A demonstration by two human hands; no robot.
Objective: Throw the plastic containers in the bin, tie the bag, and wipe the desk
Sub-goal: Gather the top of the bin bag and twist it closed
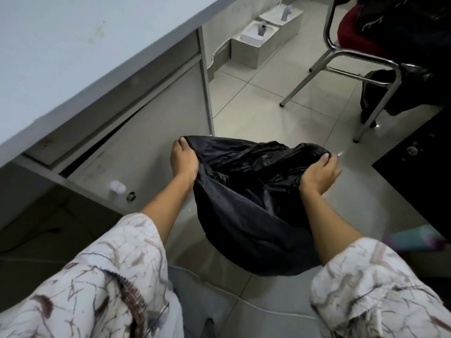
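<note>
Pale floor tiles (256, 111) are lying beneath us beside the grey surface (73, 45). We are gripping the black bag (246, 203) rim, left hand (183, 162) and right hand (317, 175) each pinching one side.

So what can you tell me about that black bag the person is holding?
The black bag looks like thin, glossy, crinkled plastic. It hangs over the tiled floor beside the desk, its rounded lower part bulging. The left hand and right hand each grip its upper edge at opposite sides, so the top is bunched and folded. No knot shows, and its contents are hidden.
</note>
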